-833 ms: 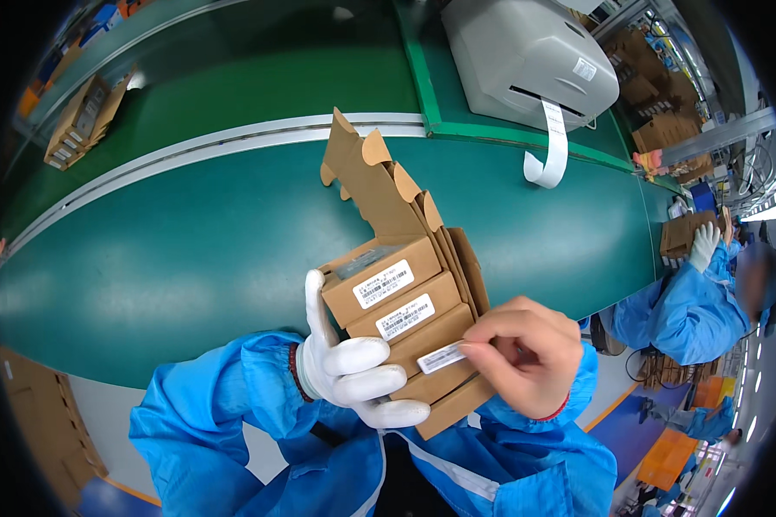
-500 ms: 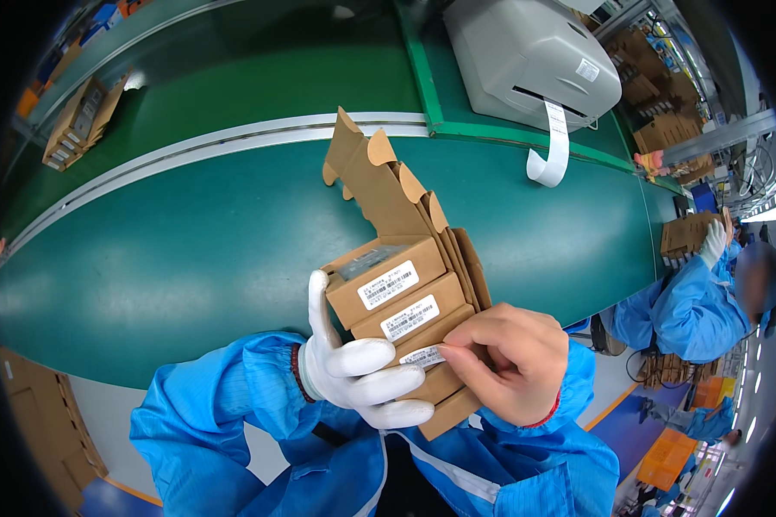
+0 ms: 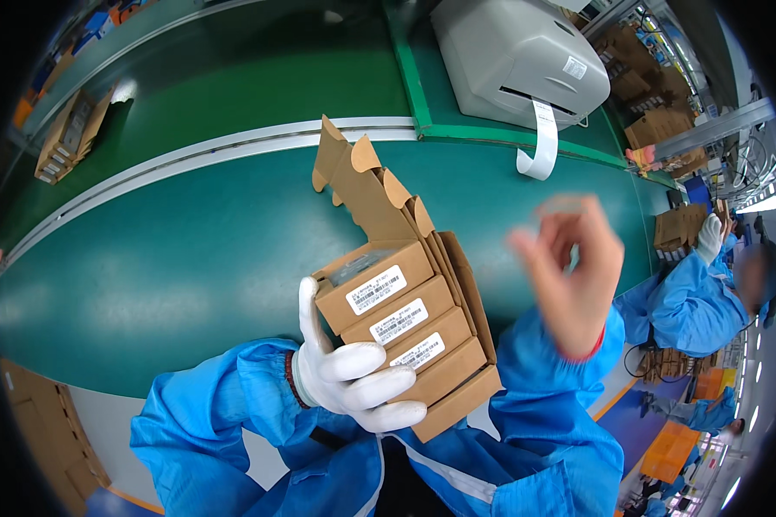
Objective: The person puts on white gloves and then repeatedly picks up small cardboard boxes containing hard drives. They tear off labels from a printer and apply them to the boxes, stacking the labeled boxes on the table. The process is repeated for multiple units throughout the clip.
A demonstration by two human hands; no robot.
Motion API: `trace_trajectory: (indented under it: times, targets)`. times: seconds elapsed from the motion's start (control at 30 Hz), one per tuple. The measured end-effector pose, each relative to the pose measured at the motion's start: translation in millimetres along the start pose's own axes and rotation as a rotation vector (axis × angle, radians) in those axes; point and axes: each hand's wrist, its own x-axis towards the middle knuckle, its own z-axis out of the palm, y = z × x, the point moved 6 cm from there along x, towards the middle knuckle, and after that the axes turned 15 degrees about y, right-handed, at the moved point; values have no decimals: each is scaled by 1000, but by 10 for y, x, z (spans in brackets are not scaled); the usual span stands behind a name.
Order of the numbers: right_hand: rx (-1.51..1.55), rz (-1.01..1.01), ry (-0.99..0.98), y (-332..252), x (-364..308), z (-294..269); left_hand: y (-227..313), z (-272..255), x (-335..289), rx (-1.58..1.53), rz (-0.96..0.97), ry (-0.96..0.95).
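Several small brown cardboard boxes [image 3: 444, 358] are stacked in a row in front of me, with their open lids [image 3: 366, 194] standing up toward the far side. White printed labels [image 3: 398, 320] sit on three box fronts; the nearest box [image 3: 459, 403] shows no label. A greyish item [image 3: 362, 265] is partly visible inside the farthest box. My left hand [image 3: 353, 379], in a white glove, grips the stack from the left, fingers across the near fronts. My bare right hand [image 3: 578, 276] is raised right of the boxes, blurred, thumb and fingers apart, with nothing visible in it.
A grey label printer [image 3: 517, 65] stands at the back right, a white label strip [image 3: 543, 142] curling from it onto the green bench [image 3: 190, 250]. Another opened box set [image 3: 69, 138] lies at the far left. A co-worker in blue [image 3: 698, 293] handles boxes [image 3: 681, 228] at the right.
My right hand has left the third label and moved up and right, away from the boxes. That label now lies fully in view on its box. The left hand keeps its grip.
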Motion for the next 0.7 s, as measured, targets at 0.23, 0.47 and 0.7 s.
trace_trajectory:
  times: [0.23,0.47,0.7]
  targets:
    - [40,64,340,1457,750,-23,-4,19,-41,4,-8,-81]
    - [435,300,62,2419,895,388,-22,83,-115,38,28,-136]
    - [330,155,260,2426,906,374,-4,16,-183,45,24,-115]
